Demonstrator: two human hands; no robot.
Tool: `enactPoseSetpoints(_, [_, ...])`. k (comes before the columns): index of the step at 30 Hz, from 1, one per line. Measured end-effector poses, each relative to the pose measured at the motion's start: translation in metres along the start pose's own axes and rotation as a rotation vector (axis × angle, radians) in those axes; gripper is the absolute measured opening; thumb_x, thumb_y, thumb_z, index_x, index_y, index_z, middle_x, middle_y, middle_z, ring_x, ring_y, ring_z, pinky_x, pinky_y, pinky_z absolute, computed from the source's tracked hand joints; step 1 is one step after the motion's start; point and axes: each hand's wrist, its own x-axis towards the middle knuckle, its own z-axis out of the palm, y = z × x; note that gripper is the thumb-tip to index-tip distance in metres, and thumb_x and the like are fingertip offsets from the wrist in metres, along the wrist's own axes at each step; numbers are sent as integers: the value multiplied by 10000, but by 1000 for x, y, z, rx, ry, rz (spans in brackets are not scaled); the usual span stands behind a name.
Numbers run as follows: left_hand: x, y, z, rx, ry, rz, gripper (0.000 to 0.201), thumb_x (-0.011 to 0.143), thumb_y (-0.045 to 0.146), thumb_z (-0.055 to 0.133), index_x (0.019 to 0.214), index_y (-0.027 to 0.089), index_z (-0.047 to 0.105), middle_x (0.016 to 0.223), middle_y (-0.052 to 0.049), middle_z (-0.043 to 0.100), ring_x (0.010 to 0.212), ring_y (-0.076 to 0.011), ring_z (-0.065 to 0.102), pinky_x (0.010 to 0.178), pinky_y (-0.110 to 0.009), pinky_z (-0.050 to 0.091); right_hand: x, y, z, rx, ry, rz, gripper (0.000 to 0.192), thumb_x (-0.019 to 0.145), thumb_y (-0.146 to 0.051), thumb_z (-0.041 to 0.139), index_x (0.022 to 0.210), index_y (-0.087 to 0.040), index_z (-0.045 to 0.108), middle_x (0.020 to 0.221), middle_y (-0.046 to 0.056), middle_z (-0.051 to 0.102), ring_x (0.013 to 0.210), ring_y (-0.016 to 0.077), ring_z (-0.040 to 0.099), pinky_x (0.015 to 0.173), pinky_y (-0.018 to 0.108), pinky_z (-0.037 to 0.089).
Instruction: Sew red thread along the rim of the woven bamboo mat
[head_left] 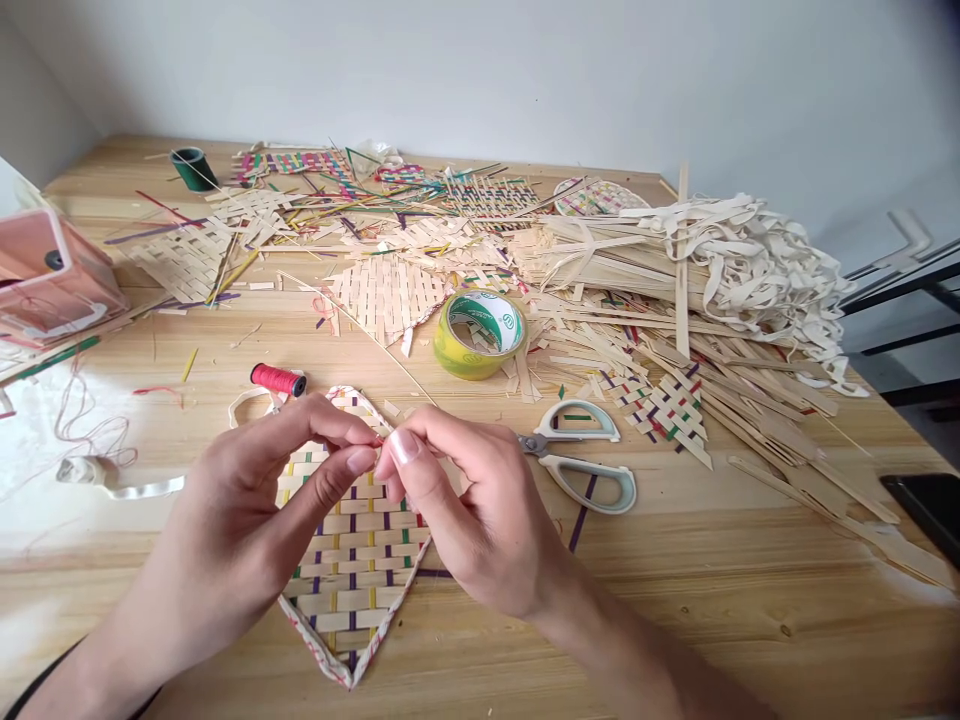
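Note:
Thumb and forefinger of my left hand (262,510) are pinched together, and so are those of my right hand (472,510). The fingertips almost meet over a woven panel (360,560). A bit of red thread (379,440) shows between them; most of it is hidden by the fingers. The panel is pale bamboo strips crossed with purple, yellow and green ones, and its edge is bound in white tape with red stitches. Partly behind my left hand lies a spool of red thread (277,379). White-handled scissors (585,455) rest just right of my right hand, their blades hidden.
Behind the hands stands a roll of yellow tape (480,335). Woven pieces (390,295) and loose strips cover the back. A heap of white tape (772,260) and long bamboo strips (810,470) lie right. At left are a pink bin (56,270) and a white tape coil (82,470).

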Motion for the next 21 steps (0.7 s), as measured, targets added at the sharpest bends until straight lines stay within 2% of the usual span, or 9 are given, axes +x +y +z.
enactPoseSetpoints(7, [2, 2, -1, 8, -2, 0, 79, 1062, 314, 634, 1041, 281, 702, 959, 9, 735, 871, -161, 698, 765, -218, 565, 0, 1, 0, 4, -5, 14, 328, 1086, -256, 491, 796, -167, 616, 671, -21, 598, 567, 83, 517, 552, 229, 399])
enactPoseSetpoints(21, [1, 2, -1, -15, 5, -14, 82, 1058, 302, 640, 1045, 250, 702, 959, 7, 724, 872, -151, 668, 778, -224, 536, -1, 1, -1, -24, -33, 24, 343, 1073, -275, 501, 757, -182, 596, 658, -12, 601, 586, 107, 556, 565, 261, 411])
